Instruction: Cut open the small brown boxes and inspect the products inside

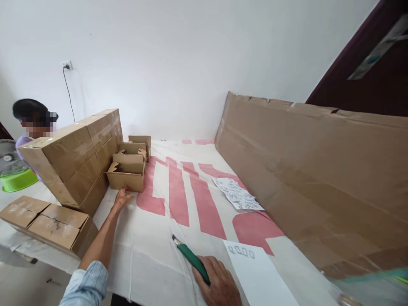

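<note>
My left hand stretches forward with fingers flat on the white and red cloth, its tips touching the nearest small open cardboard box. More small open boxes line up behind that one. My right hand rests near the front edge, closed around a green-handled utility knife whose blade points away to the upper left.
Stacked sealed cartons stand at the left, with a flatter carton nearer. A large flat cardboard sheet leans along the right. Printed paper and a white sheet lie on the cloth. A person sits behind the cartons, near a green fan.
</note>
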### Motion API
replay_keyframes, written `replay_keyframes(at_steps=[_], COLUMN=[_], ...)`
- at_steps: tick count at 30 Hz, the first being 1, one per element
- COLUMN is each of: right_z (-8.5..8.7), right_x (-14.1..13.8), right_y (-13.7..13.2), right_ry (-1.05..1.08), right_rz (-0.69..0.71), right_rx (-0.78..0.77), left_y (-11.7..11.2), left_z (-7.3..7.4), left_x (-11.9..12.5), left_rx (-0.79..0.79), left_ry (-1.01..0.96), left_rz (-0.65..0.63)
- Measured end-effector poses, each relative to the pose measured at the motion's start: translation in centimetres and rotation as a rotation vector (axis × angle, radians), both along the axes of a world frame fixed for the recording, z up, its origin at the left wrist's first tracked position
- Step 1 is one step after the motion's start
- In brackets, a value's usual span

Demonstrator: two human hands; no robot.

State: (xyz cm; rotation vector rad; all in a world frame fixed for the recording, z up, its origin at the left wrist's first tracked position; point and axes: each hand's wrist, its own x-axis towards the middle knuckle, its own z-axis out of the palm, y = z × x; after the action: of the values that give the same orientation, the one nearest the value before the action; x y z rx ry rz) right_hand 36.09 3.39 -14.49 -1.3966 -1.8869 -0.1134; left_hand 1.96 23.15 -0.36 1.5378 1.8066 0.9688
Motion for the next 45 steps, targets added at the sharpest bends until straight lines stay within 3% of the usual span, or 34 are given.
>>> replay_keyframes(at_steps=[3,5,7,11,14,18,22,29,32,38,40,42,45], right_z=[-0.1,-0.4,-0.7,-1.0,-0.8,-0.6,-0.5,-0.5,-0.2,0.4,0.4,0.4,0.3], right_x=[0.1,0.1,0.1,0.2,0.2,0.3,0.6,0.6,0.6,0.5,0.5,0.5,0.6], right_y=[-0.1,-0.2,-0.1,0.0,-0.2,-0.6,-0.7,-0.7,-0.7,-0.8,-0.9,-0.9,-0.9], right_ry=[0.026,0.047,0.056,0.061,0.057,0.042,0.050,0.025,0.019,-0.022,-0.036,-0.044,-0.043], right_rz=[0.009,0.009,0.011,0.012,0.019,0.014,0.034,0.027,0.010,-0.050,-0.063,-0.067,-0.071], right_rx=[-0.002,-0.006,-0.006,-0.016,-0.034,-0.058,-0.080,-0.010,0.010,0.035,0.029,0.021,0.011], left_y=[-4.5,-8.5,-12.5,-18.3,-20.1,-20.6,-20.0,-19.8,-19.8,-19.6,-19.8,-20.0,-20.7], left_z=[2.4,4.6,7.1,11.0,11.9,10.9,10.1,10.7,10.2,7.8,7.7,8.1,8.3], left_x=[0.4,-0.8,-3.5,-11.2,-15.5,-17.1,-16.6,-14.1,-10.0,2.2,4.2,3.7,-0.8], left_rx=[0.045,0.080,0.109,0.008,-0.107,-0.174,-0.119,-0.115,-0.021,0.117,0.143,0.159,0.150], left_ry=[0.029,0.074,0.271,0.618,0.782,0.918,0.935,0.922,0.868,0.828,0.748,0.629,0.426], left_rz=[-0.138,-0.260,-0.457,-0.495,-0.457,-0.408,-0.392,-0.475,-0.546,-0.621,-0.653,-0.671,-0.555])
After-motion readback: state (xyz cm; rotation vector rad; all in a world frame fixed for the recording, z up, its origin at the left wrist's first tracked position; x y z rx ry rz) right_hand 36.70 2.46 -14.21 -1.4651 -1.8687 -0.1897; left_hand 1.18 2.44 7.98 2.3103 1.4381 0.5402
